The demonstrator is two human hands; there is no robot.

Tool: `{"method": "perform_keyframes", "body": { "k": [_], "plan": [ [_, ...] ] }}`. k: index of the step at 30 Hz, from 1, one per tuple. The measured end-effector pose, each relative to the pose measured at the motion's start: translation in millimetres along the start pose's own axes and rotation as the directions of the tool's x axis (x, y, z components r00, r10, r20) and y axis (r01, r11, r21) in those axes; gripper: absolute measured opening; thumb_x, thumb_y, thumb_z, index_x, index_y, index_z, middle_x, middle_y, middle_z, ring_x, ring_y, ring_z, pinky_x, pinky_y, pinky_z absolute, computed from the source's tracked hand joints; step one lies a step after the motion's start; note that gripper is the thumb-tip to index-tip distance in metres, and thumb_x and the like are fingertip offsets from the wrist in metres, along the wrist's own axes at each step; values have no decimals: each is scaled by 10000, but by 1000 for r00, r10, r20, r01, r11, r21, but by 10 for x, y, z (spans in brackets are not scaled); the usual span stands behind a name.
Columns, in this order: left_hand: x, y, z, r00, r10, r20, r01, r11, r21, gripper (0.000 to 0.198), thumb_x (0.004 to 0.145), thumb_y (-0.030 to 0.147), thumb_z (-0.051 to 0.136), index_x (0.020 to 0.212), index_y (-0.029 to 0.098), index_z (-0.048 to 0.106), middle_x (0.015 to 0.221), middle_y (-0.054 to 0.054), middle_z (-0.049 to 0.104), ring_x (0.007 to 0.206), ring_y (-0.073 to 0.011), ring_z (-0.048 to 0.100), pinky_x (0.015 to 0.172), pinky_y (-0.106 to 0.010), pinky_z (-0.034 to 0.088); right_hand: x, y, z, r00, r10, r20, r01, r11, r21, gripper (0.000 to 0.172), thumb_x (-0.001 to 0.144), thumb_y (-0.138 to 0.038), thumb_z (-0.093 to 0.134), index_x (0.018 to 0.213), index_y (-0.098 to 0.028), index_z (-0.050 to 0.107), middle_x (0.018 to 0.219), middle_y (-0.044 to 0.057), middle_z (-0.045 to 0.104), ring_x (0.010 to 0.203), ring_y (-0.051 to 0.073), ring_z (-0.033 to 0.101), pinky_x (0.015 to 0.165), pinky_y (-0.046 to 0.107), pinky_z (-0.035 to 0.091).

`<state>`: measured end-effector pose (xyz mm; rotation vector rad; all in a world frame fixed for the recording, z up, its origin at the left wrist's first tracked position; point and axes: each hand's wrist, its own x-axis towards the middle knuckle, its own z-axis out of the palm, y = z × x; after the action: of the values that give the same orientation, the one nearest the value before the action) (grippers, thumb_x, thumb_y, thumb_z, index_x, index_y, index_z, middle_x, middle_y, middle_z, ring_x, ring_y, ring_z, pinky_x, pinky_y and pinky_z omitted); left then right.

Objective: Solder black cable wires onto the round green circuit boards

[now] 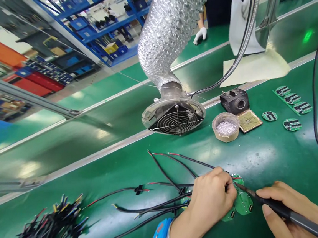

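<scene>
Near front edge of green bench mat (273,156): left hand (213,197), fingers curled tight together, pinches one of the thin black-and-red wire leads (170,166) against the round green circuit board (243,202), which lies flat between both hands. Right hand (288,220) grips black-handled soldering iron (281,209) pen-fashion, fingers closed around it, tip touching the board's upper edge. Round wire-grilled extractor fan (176,117) hangs behind; small tan tub of silvery bits (225,126) beside it.

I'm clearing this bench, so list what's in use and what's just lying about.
In use: left hand, right hand, soldering iron, round green board, black wires.
Lying about: spare boards, wire bundle, pot of silvery bits, iron stand.
</scene>
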<state>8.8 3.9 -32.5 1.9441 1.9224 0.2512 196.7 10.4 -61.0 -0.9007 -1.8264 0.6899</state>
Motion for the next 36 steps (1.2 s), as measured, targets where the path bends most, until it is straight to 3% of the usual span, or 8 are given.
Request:
{"method": "perform_keyframes", "body": {
  "k": [4,16,22,27,36],
  "plan": [
    [6,-7,8,1000,-7,0,7,1000,18,152,802,164,564,690,213,655,700,-11,632,618,-167,587,561,-278,351,28,-26,11,999,-54,-3,54,998,32,280,798,-70,561,1026,-214,633,698,-3,629,556,123,569,497,259,473],
    [56,18,-73,999,-22,48,22,1000,0,148,780,162,574,673,216,661,699,-9,634,627,-169,582,573,-275,369,37,-118,-83,999,-22,-33,23,999,26,239,816,-95,541,1003,-212,634,602,-22,535,495,115,510,428,242,410],
    [30,-66,-154,988,85,133,-74,994,-84,134,799,174,628,870,240,720,829,1,673,713,-173,621,656,-276,441,-11,-91,-69,999,-47,-22,47,999,7,265,812,-82,551,1036,-204,621,653,-17,579,542,116,531,479,257,437],
    [6,-70,-148,977,116,180,-124,992,33,154,884,194,580,863,238,725,868,-13,652,748,-179,642,648,-276,438,-18,-84,-16,998,-63,-11,63,998,-1,274,796,-85,557,1033,-208,620,677,-9,607,553,127,550,488,265,438],
    [66,-17,-177,965,115,235,-150,978,141,146,910,219,557,861,238,693,894,2,640,757,-172,652,591,-273,396,-49,-70,32,995,-97,15,97,994,-48,255,797,-100,568,1025,-201,620,697,0,615,556,127,543,513,272,435]
  ]
}}
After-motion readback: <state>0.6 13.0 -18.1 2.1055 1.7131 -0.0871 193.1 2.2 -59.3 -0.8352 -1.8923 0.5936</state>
